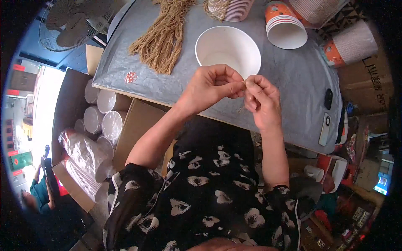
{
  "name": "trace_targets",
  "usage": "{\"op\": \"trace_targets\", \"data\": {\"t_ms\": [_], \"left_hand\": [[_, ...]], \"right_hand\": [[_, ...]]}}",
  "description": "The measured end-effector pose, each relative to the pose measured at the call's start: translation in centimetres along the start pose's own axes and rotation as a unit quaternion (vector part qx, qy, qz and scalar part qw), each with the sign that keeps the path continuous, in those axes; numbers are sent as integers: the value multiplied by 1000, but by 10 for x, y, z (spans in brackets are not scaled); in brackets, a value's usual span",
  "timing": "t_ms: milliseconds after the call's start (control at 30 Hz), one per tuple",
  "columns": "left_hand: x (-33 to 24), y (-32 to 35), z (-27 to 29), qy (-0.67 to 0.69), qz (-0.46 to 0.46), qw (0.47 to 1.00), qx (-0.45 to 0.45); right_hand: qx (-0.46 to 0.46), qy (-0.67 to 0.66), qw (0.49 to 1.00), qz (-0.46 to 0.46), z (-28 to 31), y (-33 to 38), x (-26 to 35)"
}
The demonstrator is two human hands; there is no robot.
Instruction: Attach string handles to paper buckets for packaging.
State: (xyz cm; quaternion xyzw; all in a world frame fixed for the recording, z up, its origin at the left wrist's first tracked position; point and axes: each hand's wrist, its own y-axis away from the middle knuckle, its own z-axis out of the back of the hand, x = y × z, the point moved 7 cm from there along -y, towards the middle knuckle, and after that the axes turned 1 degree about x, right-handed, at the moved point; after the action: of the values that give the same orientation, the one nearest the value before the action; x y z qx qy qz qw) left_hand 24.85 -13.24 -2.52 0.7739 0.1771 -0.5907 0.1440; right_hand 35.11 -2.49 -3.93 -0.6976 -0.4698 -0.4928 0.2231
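Note:
My left hand (214,85) and my right hand (264,98) meet fingertip to fingertip over the table's near edge. Both are closed in a pinch on a thin pale strand of twine (244,83), mostly hidden by the fingers. A frayed tan end hangs below, beside my right hand. Just beyond my hands a large white paper bucket (228,48) shows its open mouth, its near rim partly covered by my left hand. To the far left lies a thick bundle of brown twine (165,39). A small heap of red and white bits (130,77) sits left of the bundle.
The grey-covered table (293,98) holds stacked orange-and-white paper buckets (287,33) at the far right. A black object (328,99) and a pale phone-like object (324,129) lie at its right edge. A cardboard box (73,94) of wrapped cups stands left, below a fan (73,29).

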Motion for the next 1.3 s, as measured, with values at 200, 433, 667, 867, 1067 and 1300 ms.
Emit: {"op": "trace_targets", "data": {"t_ms": [200, 433, 667, 867, 1067, 1300], "left_hand": [[2, 1, 4, 42, -14, 999, -10], [1, 3, 3, 56, -5, 998, -6], [3, 2, 2, 45, -1, 999, 10], [-1, 2, 3, -4, 11, 1000, 5], [-17, 3, -2, -97, 34, 994, 22], [-12, 0, -4, -73, 6, 996, 55]], "right_hand": [[-6, -14, 1000, -18, -4, 2, -1], [6, 17, 1000, -12, -5, 2, 5], [0, 91, 995, 45, -7, 1, 11], [18, 33, 999, 21, -1, -2, 5], [-4, 77, 996, 48, -8, 0, 17], [-3, 94, 994, 61, -7, 1, 22]]}}
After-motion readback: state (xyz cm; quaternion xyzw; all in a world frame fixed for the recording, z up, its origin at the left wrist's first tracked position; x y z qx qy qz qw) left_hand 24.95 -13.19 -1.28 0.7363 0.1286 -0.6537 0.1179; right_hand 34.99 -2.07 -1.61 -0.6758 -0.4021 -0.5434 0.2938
